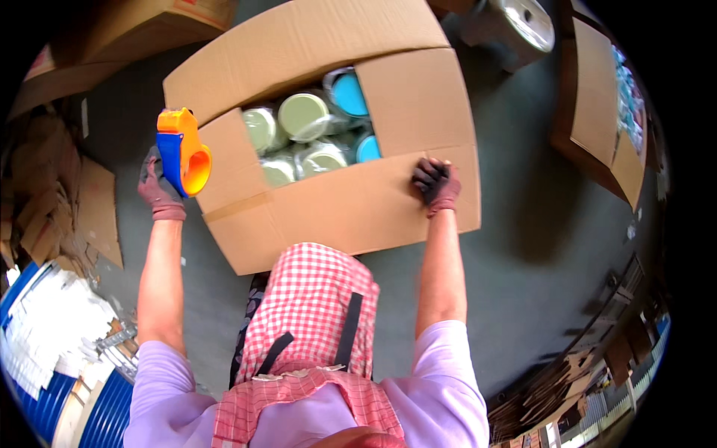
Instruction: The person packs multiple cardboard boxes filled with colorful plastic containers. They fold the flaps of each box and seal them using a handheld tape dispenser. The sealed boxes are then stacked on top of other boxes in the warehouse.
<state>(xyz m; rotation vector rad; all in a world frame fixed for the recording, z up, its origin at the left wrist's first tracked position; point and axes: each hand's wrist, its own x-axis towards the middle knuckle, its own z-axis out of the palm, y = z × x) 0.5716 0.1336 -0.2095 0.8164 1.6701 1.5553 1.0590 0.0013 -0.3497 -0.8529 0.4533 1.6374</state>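
A large cardboard box (321, 205) stands before me, its flaps folded inward around a gap in the middle. Through that gap show several round-lidded containers in clear plastic wrap, some with pale green lids (303, 116) and some with blue lids (349, 95). In my left hand (160, 187), gloved, is an orange and blue tape dispenser (181, 153), held up at the box's left edge. My right hand (436, 183), in a dark-palmed maroon glove, rests on the near flap close to its right end with fingers curled; whether anything is in them is hidden.
Another open box (597, 119) with wrapped items stands at the right. A metal drum-like bin (515, 30) is at the back right. Flattened cardboard (97, 205) leans at the left, above white material (56, 328). More cardboard sheets (553, 396) lie at lower right.
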